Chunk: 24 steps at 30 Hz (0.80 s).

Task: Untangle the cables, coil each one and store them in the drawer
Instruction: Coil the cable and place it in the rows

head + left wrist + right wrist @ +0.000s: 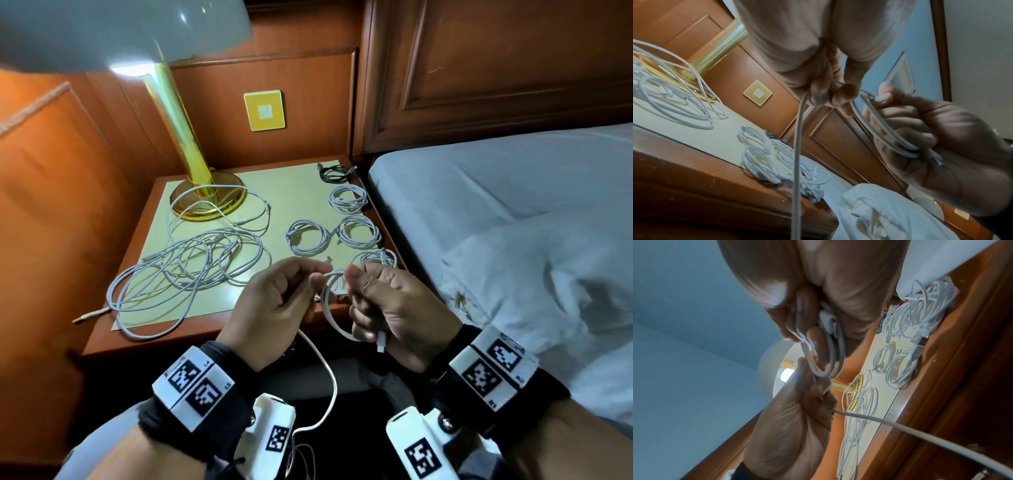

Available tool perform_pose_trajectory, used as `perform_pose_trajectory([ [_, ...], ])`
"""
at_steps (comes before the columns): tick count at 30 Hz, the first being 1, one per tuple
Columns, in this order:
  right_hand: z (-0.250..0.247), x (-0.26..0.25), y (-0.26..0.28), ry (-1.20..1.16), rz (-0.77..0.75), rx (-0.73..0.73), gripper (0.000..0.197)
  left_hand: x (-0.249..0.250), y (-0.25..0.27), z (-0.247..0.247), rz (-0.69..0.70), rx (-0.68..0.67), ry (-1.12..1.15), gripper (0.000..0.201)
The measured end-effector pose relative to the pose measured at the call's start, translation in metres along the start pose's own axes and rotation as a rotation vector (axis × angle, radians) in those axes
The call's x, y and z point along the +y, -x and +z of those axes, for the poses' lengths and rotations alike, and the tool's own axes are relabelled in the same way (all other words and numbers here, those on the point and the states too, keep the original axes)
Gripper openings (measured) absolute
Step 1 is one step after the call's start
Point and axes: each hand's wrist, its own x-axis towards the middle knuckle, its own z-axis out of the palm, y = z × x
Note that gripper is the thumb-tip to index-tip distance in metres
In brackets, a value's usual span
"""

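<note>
Head view: a white cable (328, 301) is being held out in front of the nightstand (144, 329), partly wound into a small coil. The coil loops are gripped in the right hand (387, 308), fingers curled round them, with a white plug poking out at the bottom of the fist. The loose run of the same cable is pinched by the left hand (274, 308) between thumb and fingertips, and from there it's left dangling down toward the lap. On the pale mat (291, 192) a tangled pile of white cables (185, 267) is spread out on the left, partly looped round the brass lamp base (209, 200). Four finished white coils (356, 233) are lined up along the right side, with a dark coil (335, 173) at the back corner. No drawer can be made out, so nothing's stored as far as can be seen

Left wrist view: the strand (798, 146) is seen pinched tight at the left fingertips (846, 92), hanging straight down. The loops are wrapped in the right hand (931, 138) just beside it.

Right wrist view: the loops (826, 356) are clamped under the right fingers (816, 337), plug tucked against the palm. The tail is held by the left hand (797, 418)
</note>
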Motion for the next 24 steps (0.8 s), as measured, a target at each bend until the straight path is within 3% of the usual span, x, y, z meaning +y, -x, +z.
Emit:
perform_pose_trajectory([
  [3, 0.001, -0.001, 0.0, 0.02, 0.035, 0.05, 0.03, -0.001, -0.002, 0.002, -0.048, 0.031, 0.05, 0.008],
  [8, 0.004, 0.001, 0.0, -0.025, 0.09, 0.1, 0.027, 0.0, -0.002, 0.004, -0.082, 0.038, 0.082, 0.015],
  [15, 0.005, 0.0, -0.002, 0.009, 0.059, 0.165, 0.027, -0.002, 0.0, 0.005, 0.051, 0.0, -0.104, 0.023],
  [18, 0.004, -0.004, -0.001, -0.056, 0.103, 0.14, 0.026, -0.009, -0.002, 0.005, 0.07, 0.047, -0.184, 0.014],
  [24, -0.001, -0.01, -0.002, -0.024, 0.185, 0.115, 0.026, 0.002, -0.001, -0.001, 0.034, -0.026, -0.021, 0.008],
])
